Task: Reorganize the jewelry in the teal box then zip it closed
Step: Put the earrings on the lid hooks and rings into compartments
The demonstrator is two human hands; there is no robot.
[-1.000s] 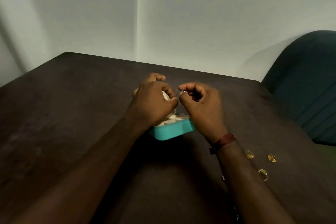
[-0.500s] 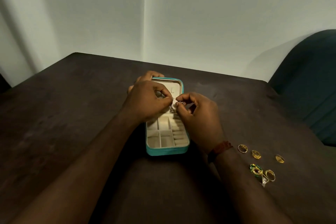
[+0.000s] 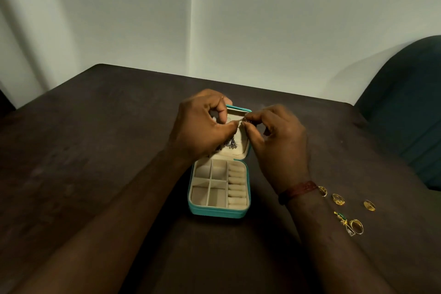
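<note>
A: Edges + open room?
B: Dark wood table [image 3: 95, 150] fills most of the view. Its far edge runs under the pale wall [image 3: 262, 31], w/ a rounded corner far left. The far-right corner sits nr a dark green chair back [image 3: 405, 114]. Widest open stretch = left half of the top. There's a narrower strip btw the forearms, in front of the box.
A: Box?
B: Teal jewelry box [image 3: 218, 213] is mid-table, unzipped, lid [image 3: 239, 154] swung back on the far side. Tray has four square cells on the left and a column of ring rolls [image 3: 237, 186] on the right, cream lining.
A: Hands?
B: Both are over the lid. Left hand [image 3: 202, 126] and right hand [image 3: 279, 145] each pinch a thin chain [image 3: 241, 119] btw thumb + forefinger, tips nearly meeting, other fingers curled. A dark beaded cluster [image 3: 229, 148] hangs in front of the lid lining.
A: Anything in the way?
B: Four gold rings [image 3: 338, 199] are spread on the wood right of the right forearm. A green-gold piece [image 3: 340, 217] and a small silver piece [image 3: 350, 232] lie just beside the nearest ring. There's a red-brown thread band [image 3: 298, 191] on the right wrist.
A: Hard to make out?
B: Left hand covers the lid's left side + part of the cluster. Can't tell how the chain ends join. The ring by the wrist is partly behind the arm. Green-gold piece is too small to name. The frame cuts off the chair back and the table's near edge.
</note>
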